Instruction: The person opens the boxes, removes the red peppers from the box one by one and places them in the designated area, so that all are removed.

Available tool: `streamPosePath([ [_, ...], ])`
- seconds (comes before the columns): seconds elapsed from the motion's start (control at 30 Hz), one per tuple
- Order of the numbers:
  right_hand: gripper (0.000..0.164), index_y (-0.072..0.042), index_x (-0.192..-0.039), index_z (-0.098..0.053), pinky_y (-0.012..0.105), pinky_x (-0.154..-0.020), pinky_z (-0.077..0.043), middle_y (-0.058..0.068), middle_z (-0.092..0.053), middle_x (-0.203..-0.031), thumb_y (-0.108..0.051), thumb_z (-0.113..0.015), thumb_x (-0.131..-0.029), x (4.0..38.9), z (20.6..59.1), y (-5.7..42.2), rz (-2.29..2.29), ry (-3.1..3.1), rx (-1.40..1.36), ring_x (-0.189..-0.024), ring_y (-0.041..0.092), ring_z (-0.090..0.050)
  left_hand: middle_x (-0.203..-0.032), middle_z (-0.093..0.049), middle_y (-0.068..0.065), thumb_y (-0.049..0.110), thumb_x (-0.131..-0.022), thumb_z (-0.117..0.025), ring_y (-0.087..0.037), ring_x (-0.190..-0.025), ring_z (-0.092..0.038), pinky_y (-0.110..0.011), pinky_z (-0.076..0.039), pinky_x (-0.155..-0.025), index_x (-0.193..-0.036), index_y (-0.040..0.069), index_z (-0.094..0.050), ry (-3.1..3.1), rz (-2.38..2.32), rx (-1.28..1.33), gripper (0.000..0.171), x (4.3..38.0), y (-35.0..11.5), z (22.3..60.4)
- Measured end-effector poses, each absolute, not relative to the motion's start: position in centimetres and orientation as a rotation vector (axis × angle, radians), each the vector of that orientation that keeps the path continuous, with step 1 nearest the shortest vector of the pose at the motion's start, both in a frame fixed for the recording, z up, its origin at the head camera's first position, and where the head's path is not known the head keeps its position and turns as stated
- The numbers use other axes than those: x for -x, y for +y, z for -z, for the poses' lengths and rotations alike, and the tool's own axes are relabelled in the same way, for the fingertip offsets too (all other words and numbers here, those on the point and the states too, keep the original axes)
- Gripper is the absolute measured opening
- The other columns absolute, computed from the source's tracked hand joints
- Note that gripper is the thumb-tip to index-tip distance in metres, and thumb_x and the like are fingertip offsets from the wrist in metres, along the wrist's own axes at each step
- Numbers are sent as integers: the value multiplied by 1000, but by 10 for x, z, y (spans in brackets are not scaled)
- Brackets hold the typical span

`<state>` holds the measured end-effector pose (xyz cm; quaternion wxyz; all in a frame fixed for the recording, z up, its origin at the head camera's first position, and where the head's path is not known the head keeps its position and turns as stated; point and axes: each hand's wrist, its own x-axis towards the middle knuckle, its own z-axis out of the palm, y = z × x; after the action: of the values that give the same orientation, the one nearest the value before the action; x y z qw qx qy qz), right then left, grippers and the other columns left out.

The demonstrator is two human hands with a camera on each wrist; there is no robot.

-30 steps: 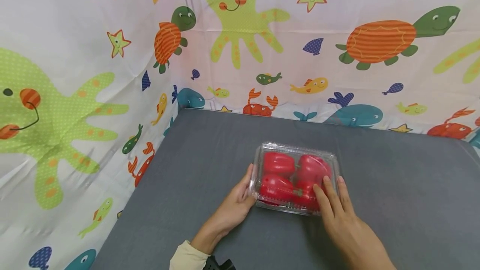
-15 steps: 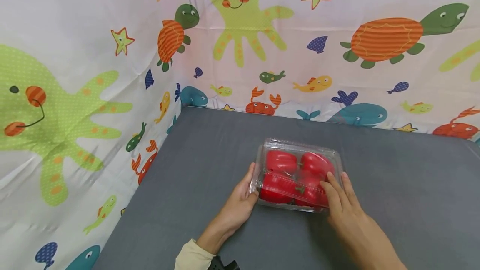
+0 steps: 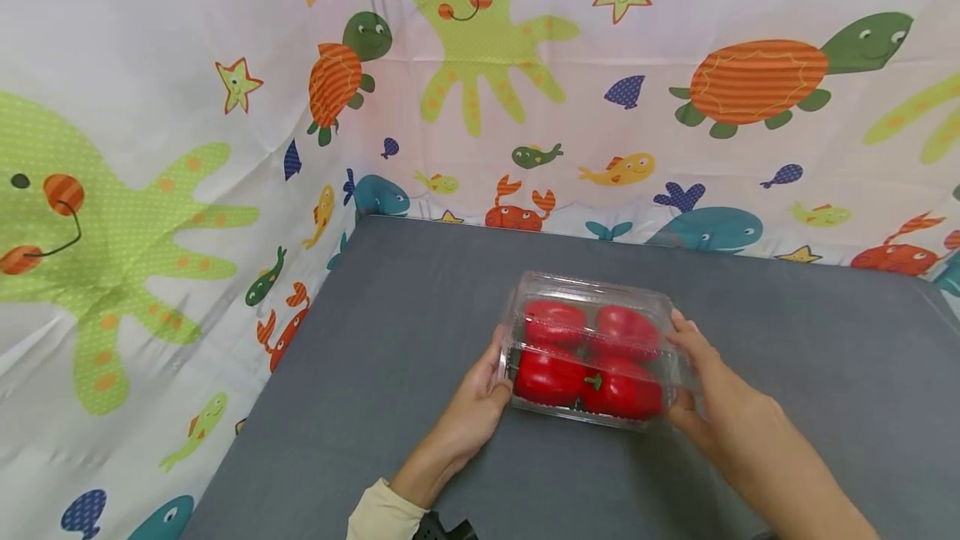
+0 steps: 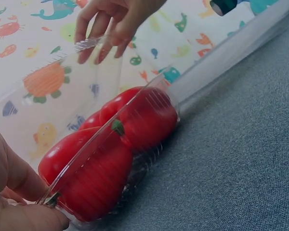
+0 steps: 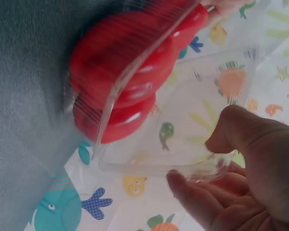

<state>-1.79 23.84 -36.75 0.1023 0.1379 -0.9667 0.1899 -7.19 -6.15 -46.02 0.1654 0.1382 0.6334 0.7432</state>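
Observation:
A clear plastic clamshell box (image 3: 570, 415) holding several red bell peppers (image 3: 551, 377) sits on the grey table. Its hinged lid (image 5: 183, 120) is raised at the front, still attached along the back. My left hand (image 3: 468, 407) grips the box's left rim; thumb and fingers pinch that rim (image 4: 82, 159) in the left wrist view. At the lid's right side, my right hand (image 3: 723, 394) pinches the lid's edge between thumb and fingers, seen closely in the right wrist view. Green stems show on some peppers.
The grey table surface (image 3: 390, 298) extends around the box. A white cloth with printed sea animals (image 3: 555, 90) hangs at the back and left. A dark strap piece (image 3: 442, 527) shows at the left wrist, below a cream sleeve (image 3: 386, 515).
The lid's front edge has risen, exposing the front peppers. My right hand has gone from lying over the lid's right front corner to holding its right side. The left hand keeps its hold.

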Motion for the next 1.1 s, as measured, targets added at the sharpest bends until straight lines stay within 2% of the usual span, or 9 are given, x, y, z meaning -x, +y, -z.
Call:
streamPosePath([
  [0.1,97,-11,-158,-39,33,-58,-63,14,-50,-161,-3,-91,-77,20,366,241,-549,-2765,-430,-88,29,-78,-178,-2,-3,-13,-102,-35,-19,-163,-2,-31,-13,-127,-170,7,0,1797,-2116,-386,78,72,-62,460],
  [0.2,94,-10,-158,-40,46,-66,-64,11,-45,-165,-7,-90,-79,23,362,244,-574,-2726,-421,-114,44,-71,-178,-1,-4,-13,-102,-33,-19,-163,1,-32,-9,-127,-169,6,1,1777,-2123,-389,78,71,-62,460],
  [0.37,89,-12,-157,-48,37,-77,-59,9,-49,-162,-7,-90,-80,33,358,252,-596,-2652,-426,-114,43,-71,-178,-1,-4,-13,-102,-33,-16,-163,1,-29,-9,-126,-169,5,3,1768,-2117,-384,78,71,-64,460],
  [0.5,88,-18,-158,-51,20,-86,-49,14,-58,-153,-6,-90,-80,41,357,256,-609,-2594,-400,-110,44,-73,-178,-1,-4,-13,-102,-32,-16,-163,2,-30,-9,-127,-169,5,4,1760,-2118,-388,78,72,-64,461],
  [0.6,86,-21,-158,-53,5,-87,-35,18,-65,-144,-5,-89,-81,46,357,259,-655,-2565,-367,-107,45,-73,-178,0,-4,-13,-102,-31,-16,-163,2,-30,-8,-127,-169,5,5,1751,-2118,-398,78,73,-63,461],
  [0.73,79,-20,-156,-54,1,-85,-33,21,-68,-139,-6,-87,-85,53,357,262,-761,-2543,-327,-110,46,-71,-178,0,-3,-12,-102,-32,-16,-163,1,-31,-9,-127,-169,5,5,1762,-2107,-396,78,74,-63,461],
  [0.8,77,-18,-156,-54,1,-85,-35,19,-67,-141,-6,-86,-87,57,357,262,-808,-2530,-296,-114,40,-70,-178,-1,-3,-12,-102,-31,-16,-163,1,-32,-9,-127,-169,5,5,1763,-2105,-393,78,74,-63,461],
  [1.0,75,-19,-157,-52,1,-84,-40,14,-64,-146,-6,-83,-90,69,360,267,-895,-2483,-218,-116,-25,-50,-178,-1,-3,-12,-103,-30,-17,-163,0,-34,-8,-129,-168,4,5,1749,-2109,-392,77,73,-62,459],
  [1.1,68,-20,-157,-52,1,-85,-40,13,-64,-147,-10,-79,-95,73,361,268,-936,-2466,-197,-111,-31,-46,-178,-2,-3,-12,-103,-30,-17,-163,0,-34,-9,-129,-169,4,5,1755,-2104,-387,76,73,-62,459],
])
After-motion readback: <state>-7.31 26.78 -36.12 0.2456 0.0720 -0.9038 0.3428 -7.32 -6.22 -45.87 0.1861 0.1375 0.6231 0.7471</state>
